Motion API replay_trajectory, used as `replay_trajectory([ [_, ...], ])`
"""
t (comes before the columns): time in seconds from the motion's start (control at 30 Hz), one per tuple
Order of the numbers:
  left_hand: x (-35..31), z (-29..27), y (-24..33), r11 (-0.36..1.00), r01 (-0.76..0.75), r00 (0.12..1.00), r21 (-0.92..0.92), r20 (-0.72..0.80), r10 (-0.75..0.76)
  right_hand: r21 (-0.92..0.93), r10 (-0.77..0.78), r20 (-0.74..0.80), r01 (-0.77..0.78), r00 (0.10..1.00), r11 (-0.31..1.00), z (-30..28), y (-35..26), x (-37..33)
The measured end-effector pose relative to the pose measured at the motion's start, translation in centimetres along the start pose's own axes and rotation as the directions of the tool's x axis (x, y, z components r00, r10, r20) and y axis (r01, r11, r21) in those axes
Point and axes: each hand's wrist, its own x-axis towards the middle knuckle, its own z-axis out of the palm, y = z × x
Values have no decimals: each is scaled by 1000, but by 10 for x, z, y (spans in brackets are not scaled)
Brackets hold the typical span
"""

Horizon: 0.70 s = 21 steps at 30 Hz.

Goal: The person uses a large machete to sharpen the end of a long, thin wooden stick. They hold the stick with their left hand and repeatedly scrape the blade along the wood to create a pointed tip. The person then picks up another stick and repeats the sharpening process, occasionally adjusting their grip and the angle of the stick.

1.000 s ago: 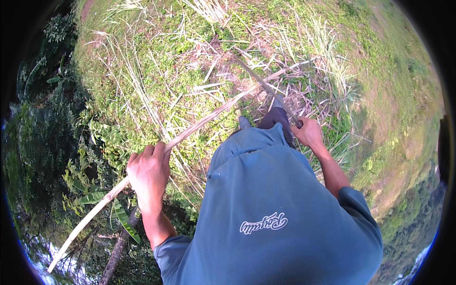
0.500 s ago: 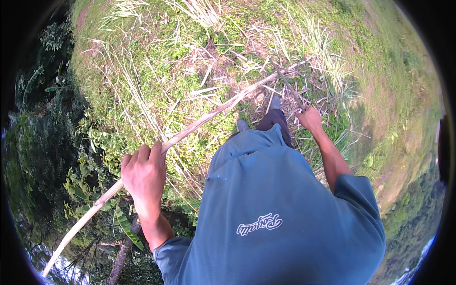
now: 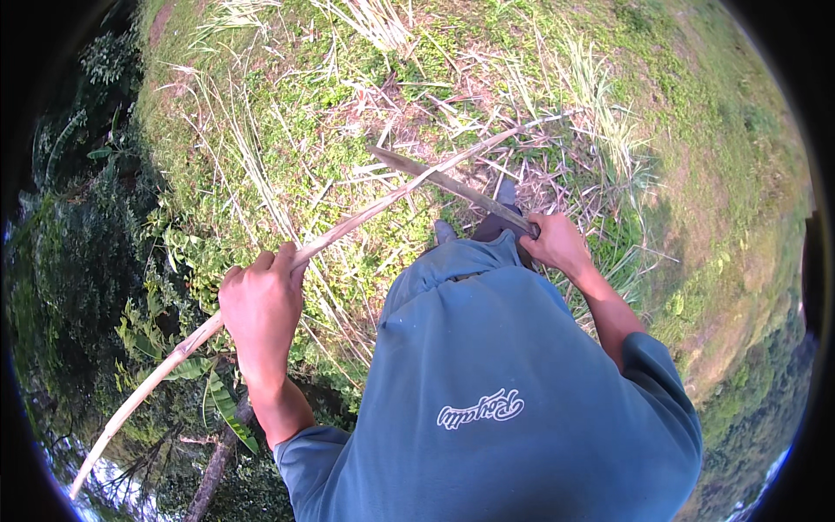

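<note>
My left hand (image 3: 261,300) is closed around a long, pale, slightly bent stalk (image 3: 357,220). The stalk runs from the lower left, through the fist, to the upper right, where its thin end reaches the littered grass. In my right hand (image 3: 557,244) is the handle of a machete (image 3: 474,193), its blade pointing up and to the left. The blade crosses the stalk beyond my feet; whether the two touch, I cannot tell. Fingers of both hands are wrapped round what they hold.
Cut strips and dry shavings (image 3: 531,165) litter the grass around my feet (image 3: 445,231). Bundles of long pale stems (image 3: 383,26) lie farther off, others (image 3: 248,161) to the left. Dark bushes (image 3: 70,261) and a tree trunk (image 3: 213,470) border the left side.
The machete has swung left along the stalk, from near its far end to closer to its middle. My right hand has come slightly inward; the left hand has barely moved.
</note>
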Motion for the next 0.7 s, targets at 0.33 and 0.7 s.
replay_trajectory([
  [0.33, -12, 10, -2, 987, -100, 961, 124, -246, 129, 19, 140, -28, -139, 990, 990, 12, 45, 14],
  [0.7, -16, 10, -2, 977, -107, 926, 182, -339, 165, -82, 203, -10, -203, 979, 976, 20, 51, 21],
])
